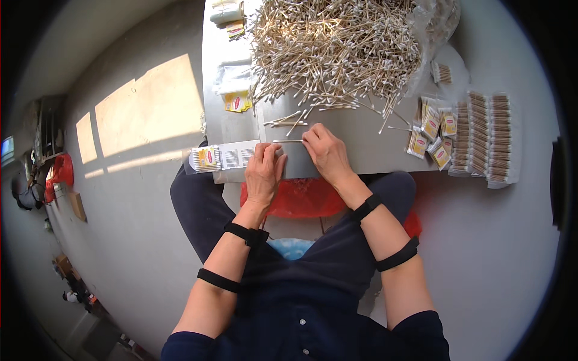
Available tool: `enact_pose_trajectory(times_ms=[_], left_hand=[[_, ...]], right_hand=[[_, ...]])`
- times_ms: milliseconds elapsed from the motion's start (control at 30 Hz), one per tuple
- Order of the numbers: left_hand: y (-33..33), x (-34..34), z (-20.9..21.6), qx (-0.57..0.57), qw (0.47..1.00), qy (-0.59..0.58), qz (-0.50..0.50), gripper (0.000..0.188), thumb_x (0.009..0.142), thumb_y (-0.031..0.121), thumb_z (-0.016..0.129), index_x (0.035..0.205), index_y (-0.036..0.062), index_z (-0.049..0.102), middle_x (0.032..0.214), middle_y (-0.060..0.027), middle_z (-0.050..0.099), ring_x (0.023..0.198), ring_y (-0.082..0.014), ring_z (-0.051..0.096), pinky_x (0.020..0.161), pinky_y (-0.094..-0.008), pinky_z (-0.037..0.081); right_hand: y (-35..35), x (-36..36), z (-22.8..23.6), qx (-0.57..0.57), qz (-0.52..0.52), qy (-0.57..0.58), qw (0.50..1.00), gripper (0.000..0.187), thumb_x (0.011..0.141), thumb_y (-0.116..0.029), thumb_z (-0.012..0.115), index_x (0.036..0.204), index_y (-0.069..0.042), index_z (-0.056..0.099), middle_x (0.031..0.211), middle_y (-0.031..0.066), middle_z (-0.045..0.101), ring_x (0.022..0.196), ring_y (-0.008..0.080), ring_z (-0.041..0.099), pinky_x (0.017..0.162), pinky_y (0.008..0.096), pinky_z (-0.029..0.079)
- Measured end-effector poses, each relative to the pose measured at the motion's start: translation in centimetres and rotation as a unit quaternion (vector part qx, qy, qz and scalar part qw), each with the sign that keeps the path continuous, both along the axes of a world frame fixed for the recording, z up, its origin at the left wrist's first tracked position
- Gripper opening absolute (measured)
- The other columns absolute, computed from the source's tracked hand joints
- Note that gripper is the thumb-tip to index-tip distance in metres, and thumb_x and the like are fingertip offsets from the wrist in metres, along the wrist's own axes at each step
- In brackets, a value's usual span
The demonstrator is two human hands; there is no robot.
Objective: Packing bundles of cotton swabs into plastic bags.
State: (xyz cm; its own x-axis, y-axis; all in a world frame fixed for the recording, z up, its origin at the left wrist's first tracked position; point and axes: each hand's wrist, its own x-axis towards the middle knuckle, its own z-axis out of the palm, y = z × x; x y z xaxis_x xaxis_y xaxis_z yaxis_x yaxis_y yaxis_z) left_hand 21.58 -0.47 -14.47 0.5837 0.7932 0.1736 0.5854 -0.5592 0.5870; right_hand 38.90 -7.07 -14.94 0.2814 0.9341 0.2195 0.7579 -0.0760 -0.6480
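A cotton swab [288,141] lies crosswise between my hands near the table's front edge. The curled fingers of my right hand [328,153] are closed at its right end, which they hide. My left hand [264,171] is closed just below its white left tip; what is inside those fingers, if anything, is hidden. Several loose swabs [288,123] lie just beyond my hands. Left of my left hand, a clear packet of swabs [206,159] with a yellow label rests at the table's front left edge, beside a printed white strip [239,154].
A large heap of cotton swabs [337,48] covers the far table, with clear plastic film [430,36] at its right. Filled yellow-labelled packets [430,123] and long rows of packed swabs [500,138] lie at right. Empty clear bags [233,78] and yellow cards [238,102] lie at left.
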Motion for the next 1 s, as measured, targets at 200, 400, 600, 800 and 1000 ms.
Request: enact_pose_trajectory(times_ms=[200, 400, 600, 800, 1000], left_hand=[[1.0, 0.8, 0.1, 0.001, 1.000, 0.017, 0.008, 0.014, 0.089, 0.013, 0.072, 0.100, 0.0113, 0.063, 0.097, -0.0057, 0.061, 0.077, -0.0288, 0.065, 0.065, -0.0405, 0.052], [0.6, 0.3, -1.0, 0.051, 0.998, 0.007, -0.037, 0.012, 0.085, 0.014, 0.073, 0.092, 0.0139, 0.063, 0.091, -0.0024, 0.058, 0.073, -0.0239, 0.064, 0.061, -0.0381, 0.051], [-0.2, -1.1, -2.0, 0.090, 0.995, -0.027, -0.045, 0.019, 0.078, 0.012, 0.077, 0.091, 0.0145, 0.065, 0.092, -0.0010, 0.057, 0.084, -0.0210, 0.060, 0.070, -0.0345, 0.047], [-0.5, -1.5, -2.5, 0.096, 0.994, -0.026, -0.044, 0.028, 0.076, 0.012, 0.079, 0.100, 0.0173, 0.066, 0.109, 0.0004, 0.058, 0.105, -0.0218, 0.055, 0.092, -0.0389, 0.041], [-0.7, -1.3, -3.1, 0.119, 0.991, 0.016, -0.065, 0.037, 0.079, 0.016, 0.077, 0.113, 0.0167, 0.063, 0.115, 0.0013, 0.056, 0.112, -0.0218, 0.053, 0.097, -0.0398, 0.038]], right_hand=[[2.3, 1.6, 1.5, 0.040, -0.020, -0.001, 0.999, 0.005, 0.085, -0.003, 0.062, 0.088, -0.005, 0.058, 0.092, 0.0094, 0.056, 0.085, 0.0294, 0.065, 0.068, 0.0412, 0.055], [5.1, 4.1, 1.1, -0.002, 0.071, -0.161, 0.984, 0.008, 0.082, -0.006, 0.063, 0.089, -0.006, 0.058, 0.095, 0.0069, 0.057, 0.085, 0.0254, 0.065, 0.068, 0.0375, 0.055], [2.1, 1.5, 2.2, 0.039, 0.060, -0.098, 0.993, 0.013, 0.079, -0.008, 0.068, 0.086, -0.006, 0.057, 0.087, 0.0066, 0.057, 0.084, 0.0244, 0.062, 0.070, 0.0376, 0.053], [-0.2, -0.8, 0.5, -0.012, 0.072, -0.036, 0.997, 0.014, 0.079, -0.008, 0.071, 0.085, -0.007, 0.058, 0.086, 0.0065, 0.057, 0.083, 0.0258, 0.062, 0.069, 0.0383, 0.052], [5.5, -2.7, 0.9, 0.023, -0.030, -0.036, 0.999, 0.017, 0.081, -0.010, 0.075, 0.089, -0.005, 0.061, 0.092, 0.0082, 0.058, 0.084, 0.0283, 0.064, 0.069, 0.0400, 0.053]])
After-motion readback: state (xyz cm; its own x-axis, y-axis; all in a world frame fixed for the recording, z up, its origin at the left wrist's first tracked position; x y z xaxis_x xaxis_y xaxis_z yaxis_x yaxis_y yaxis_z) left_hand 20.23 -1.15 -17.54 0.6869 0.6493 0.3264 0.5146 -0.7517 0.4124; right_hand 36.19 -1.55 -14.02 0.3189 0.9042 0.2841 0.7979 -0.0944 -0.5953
